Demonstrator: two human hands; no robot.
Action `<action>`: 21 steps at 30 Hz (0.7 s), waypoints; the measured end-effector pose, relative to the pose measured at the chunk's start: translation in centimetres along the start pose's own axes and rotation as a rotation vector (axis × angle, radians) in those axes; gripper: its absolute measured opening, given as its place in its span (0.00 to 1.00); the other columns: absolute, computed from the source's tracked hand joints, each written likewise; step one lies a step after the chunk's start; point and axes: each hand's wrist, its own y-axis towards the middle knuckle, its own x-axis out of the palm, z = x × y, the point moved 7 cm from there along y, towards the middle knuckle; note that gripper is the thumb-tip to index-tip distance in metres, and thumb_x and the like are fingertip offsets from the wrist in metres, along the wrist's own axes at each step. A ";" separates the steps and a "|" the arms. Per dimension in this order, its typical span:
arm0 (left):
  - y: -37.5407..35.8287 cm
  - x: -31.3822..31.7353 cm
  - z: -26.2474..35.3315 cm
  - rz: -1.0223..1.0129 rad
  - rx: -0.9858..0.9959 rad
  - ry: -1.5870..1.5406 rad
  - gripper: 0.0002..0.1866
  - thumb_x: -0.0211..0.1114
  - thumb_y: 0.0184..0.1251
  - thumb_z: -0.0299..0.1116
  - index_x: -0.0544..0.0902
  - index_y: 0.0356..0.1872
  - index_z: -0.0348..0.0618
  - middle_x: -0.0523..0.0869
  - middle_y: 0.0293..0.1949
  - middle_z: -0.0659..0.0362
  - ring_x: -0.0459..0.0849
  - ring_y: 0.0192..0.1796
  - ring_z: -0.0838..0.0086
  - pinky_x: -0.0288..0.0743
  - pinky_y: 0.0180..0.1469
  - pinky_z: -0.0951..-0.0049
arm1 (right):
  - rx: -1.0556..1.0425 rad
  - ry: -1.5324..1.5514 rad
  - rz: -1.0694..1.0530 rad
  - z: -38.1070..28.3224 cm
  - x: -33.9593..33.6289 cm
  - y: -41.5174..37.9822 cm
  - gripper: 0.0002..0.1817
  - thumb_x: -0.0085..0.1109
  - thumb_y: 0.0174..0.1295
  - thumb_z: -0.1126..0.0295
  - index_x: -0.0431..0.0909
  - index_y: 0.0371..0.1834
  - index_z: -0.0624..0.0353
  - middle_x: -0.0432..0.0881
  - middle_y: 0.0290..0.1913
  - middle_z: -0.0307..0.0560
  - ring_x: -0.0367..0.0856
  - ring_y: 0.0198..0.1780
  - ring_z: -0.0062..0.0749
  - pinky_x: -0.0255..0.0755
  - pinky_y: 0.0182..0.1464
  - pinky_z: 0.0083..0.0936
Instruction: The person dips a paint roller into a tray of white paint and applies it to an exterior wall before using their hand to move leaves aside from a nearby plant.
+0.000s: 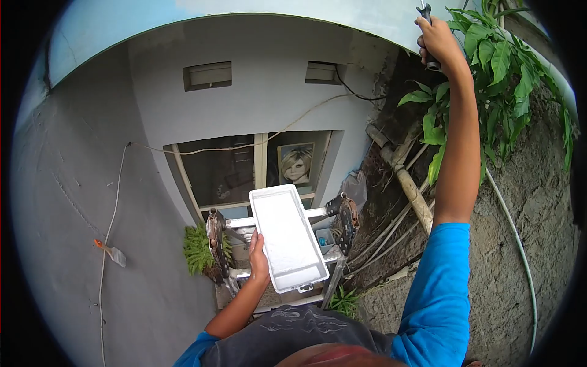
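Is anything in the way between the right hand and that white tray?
Nothing visible is in the way. Only open air shows between the bare right hand, gripping a black-handled tool, and the white rectangular tray. The green leafy plant is behind the right arm.

A metal ladder [317, 213] stands beneath the left hand [259, 260]; the white tray [299, 282] beside that hand may rest on it.
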 end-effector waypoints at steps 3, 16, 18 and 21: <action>0.5 -0.3 -0.3 0.004 0.014 0.006 0.29 0.51 0.76 0.38 0.61 0.72 0.33 0.75 0.63 0.51 0.75 0.62 0.69 0.66 0.64 0.74 | -0.043 0.018 -0.013 -0.8 -0.9 3.1 0.16 0.46 0.72 0.58 0.69 0.47 0.62 0.69 0.22 0.36 0.70 0.17 0.21 0.70 0.18 0.26; 0.5 -0.5 -0.7 -0.005 0.000 -0.014 0.28 0.52 0.76 0.37 0.61 0.71 0.35 0.75 0.63 0.53 0.74 0.62 0.69 0.65 0.65 0.73 | -0.086 -0.182 0.059 7.5 5.0 -11.7 0.14 0.45 0.72 0.63 0.68 0.41 0.67 0.76 0.22 0.57 0.77 0.15 0.41 0.70 0.18 0.36; 0.7 -0.6 -1.0 -0.011 -0.008 -0.050 0.28 0.52 0.76 0.38 0.61 0.71 0.35 0.75 0.63 0.52 0.74 0.62 0.69 0.65 0.65 0.73 | -0.084 -0.166 0.057 7.6 4.6 -10.8 0.14 0.45 0.72 0.63 0.69 0.40 0.67 0.76 0.21 0.56 0.78 0.15 0.41 0.71 0.18 0.36; 0.4 -0.2 -0.5 -0.019 0.008 -0.036 0.28 0.52 0.76 0.38 0.61 0.71 0.35 0.75 0.62 0.52 0.75 0.61 0.69 0.67 0.64 0.73 | -0.022 -0.049 -0.011 3.3 3.5 -8.3 0.15 0.45 0.72 0.63 0.67 0.38 0.68 0.74 0.19 0.50 0.76 0.14 0.37 0.71 0.16 0.35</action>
